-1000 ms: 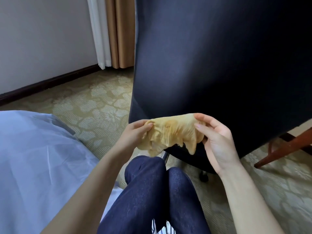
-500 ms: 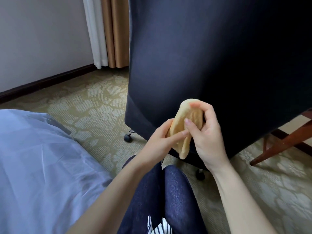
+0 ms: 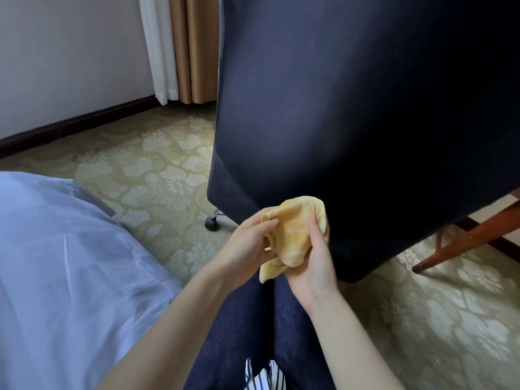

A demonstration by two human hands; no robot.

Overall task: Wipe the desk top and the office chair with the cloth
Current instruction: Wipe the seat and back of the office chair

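The yellow cloth is bunched between both hands, just in front of the lower back of the black office chair. My left hand pinches its left edge with thumb and fingers. My right hand grips the right side, thumb lying on top of the folds. A loose corner of the cloth hangs down over my knees. The chair's backrest fills the upper right of the view; its seat is hidden. The desk top is out of view.
A white-covered bed takes up the lower left. One chair castor stands on the patterned carpet. A wooden furniture leg slants at the right. Wall, dark skirting and curtains lie behind.
The cloth was stretched wide between my hands, then gathered into a folded bunch. Both hands came together and sank slightly toward my knees.
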